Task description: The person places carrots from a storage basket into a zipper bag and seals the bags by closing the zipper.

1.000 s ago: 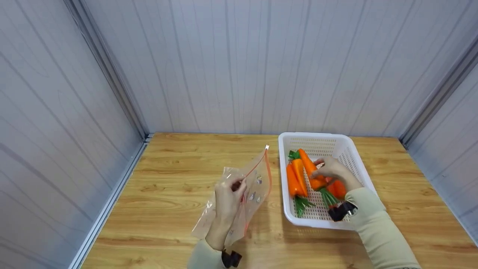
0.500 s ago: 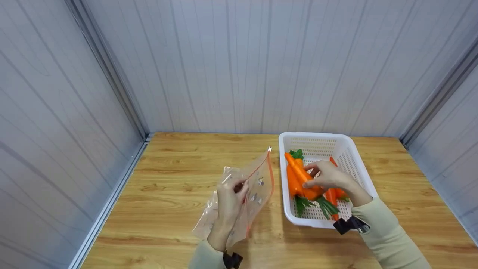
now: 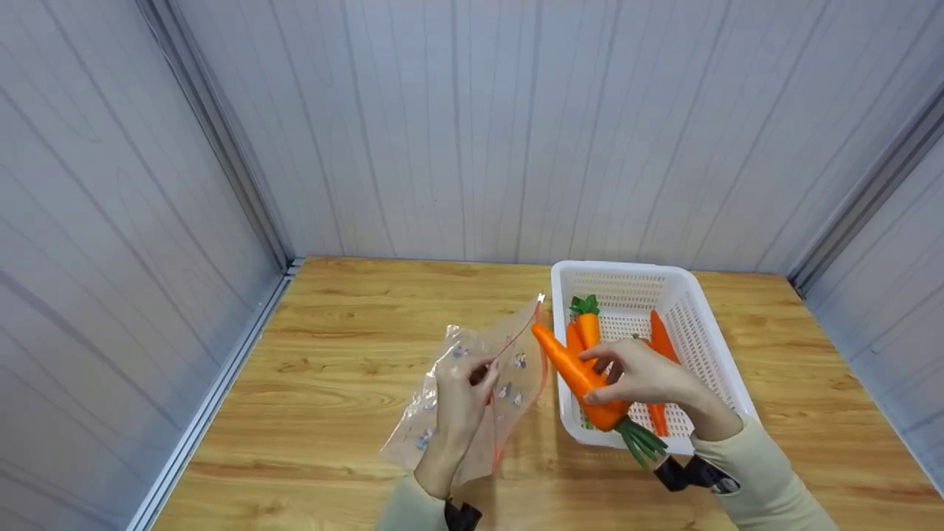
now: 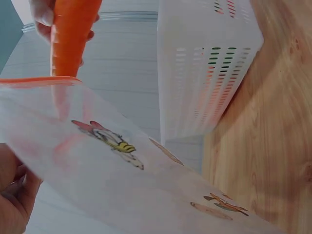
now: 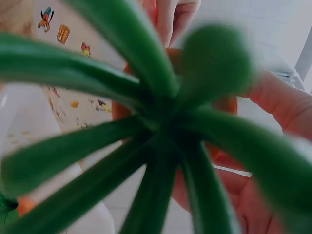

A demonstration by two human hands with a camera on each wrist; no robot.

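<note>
My left hand (image 3: 461,394) pinches the upper edge of a clear zip bag (image 3: 525,376) with an orange-red seal and small printed cartoon figures. The bag's mouth gapes toward the right. A plump orange carrot (image 3: 571,369) is gripped in my right hand (image 3: 645,372), thumb on one side and fingers on the other. It slants over the basket's left rim, with its narrow tip at the bag's mouth. In the left wrist view the carrot (image 4: 73,41) overlaps the bag's orange edge. Green leaf stalks (image 5: 158,141) from its top end fill much of the right wrist view.
A white perforated plastic basket (image 3: 697,295) stands right of the bag. Inside lie an orange carrot (image 3: 588,326) with leafy green at the left and a redder, slender carrot (image 3: 662,338) at the right. Pale panel walls (image 3: 487,147) enclose the wooden table (image 3: 354,332).
My right hand has taken the carrot out of the basket's middle and moved it left, over the rim to the bag. My left hand has shifted slightly right with the bag.
</note>
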